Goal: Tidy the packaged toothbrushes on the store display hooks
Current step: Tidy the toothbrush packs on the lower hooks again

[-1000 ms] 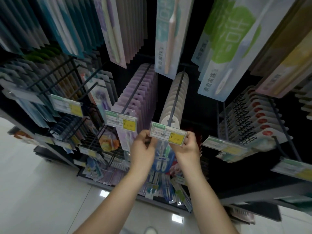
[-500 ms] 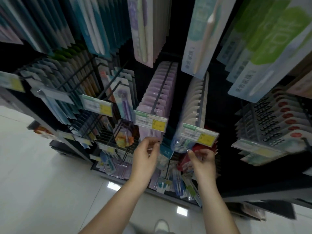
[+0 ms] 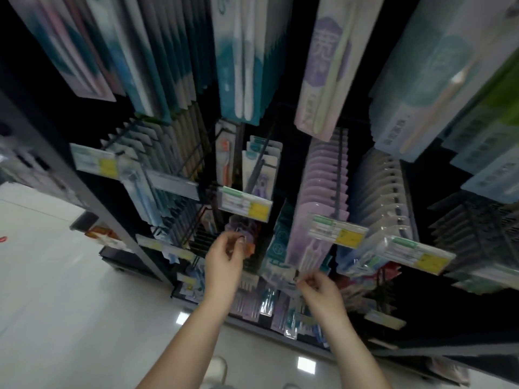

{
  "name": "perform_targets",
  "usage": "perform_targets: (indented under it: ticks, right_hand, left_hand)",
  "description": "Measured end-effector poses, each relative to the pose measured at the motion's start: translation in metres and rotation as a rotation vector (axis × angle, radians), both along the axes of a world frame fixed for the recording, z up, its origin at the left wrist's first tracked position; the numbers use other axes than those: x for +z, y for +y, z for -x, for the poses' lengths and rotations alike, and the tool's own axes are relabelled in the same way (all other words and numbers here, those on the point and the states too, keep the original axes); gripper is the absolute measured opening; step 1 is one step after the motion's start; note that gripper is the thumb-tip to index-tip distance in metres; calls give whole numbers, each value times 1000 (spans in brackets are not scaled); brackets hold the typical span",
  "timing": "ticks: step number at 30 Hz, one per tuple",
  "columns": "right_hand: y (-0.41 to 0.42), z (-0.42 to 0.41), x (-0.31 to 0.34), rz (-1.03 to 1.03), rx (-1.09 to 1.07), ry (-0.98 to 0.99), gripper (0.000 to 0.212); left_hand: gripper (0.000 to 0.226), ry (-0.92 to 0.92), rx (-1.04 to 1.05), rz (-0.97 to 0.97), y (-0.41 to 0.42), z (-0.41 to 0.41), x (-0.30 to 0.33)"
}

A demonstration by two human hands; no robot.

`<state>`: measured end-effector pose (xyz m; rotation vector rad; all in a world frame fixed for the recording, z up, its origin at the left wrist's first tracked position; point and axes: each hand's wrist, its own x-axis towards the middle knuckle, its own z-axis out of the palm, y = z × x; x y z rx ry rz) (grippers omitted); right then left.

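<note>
the left hand [image 3: 224, 258] is reaching up with fingers loosely curled, holding nothing, just below a price tag [image 3: 245, 203]. the right hand [image 3: 318, 287] is pinching the bottom edge of the front purple toothbrush pack [image 3: 307, 248], which is hanging at the front end of its display hook [image 3: 338, 175].

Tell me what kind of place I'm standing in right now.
Most likely a shop's toothbrush aisle: rows of packaged toothbrushes hang on black display hooks, each fronted by a price tag with a yellow patch.
</note>
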<state>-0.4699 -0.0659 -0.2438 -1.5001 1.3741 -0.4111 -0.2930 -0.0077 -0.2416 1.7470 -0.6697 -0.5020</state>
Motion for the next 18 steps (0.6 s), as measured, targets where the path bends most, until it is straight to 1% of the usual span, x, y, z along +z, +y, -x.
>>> perform_targets:
  ticks: [2,4,8,12,18]
  right_hand:
    - [4,-18,2,12,29,-5,13]
    - [8,-35,5,19,44,-14,8]
    - [10,-65,8,11,35,-31,13]
    - [12,-89,6,29,56,-27,10]
    - [21,-122,4,49,51,-24,8]
  left_hand:
    - [14,-16,24,0,6,-18,-1]
    - [14,-11,41,-5,12,-36,-4]
    - [11,-5,78,-13,24,-73,-12]
    - [9,10,115,-7,35,-102,-6]
    - [6,-64,208,13,48,-147,-16]
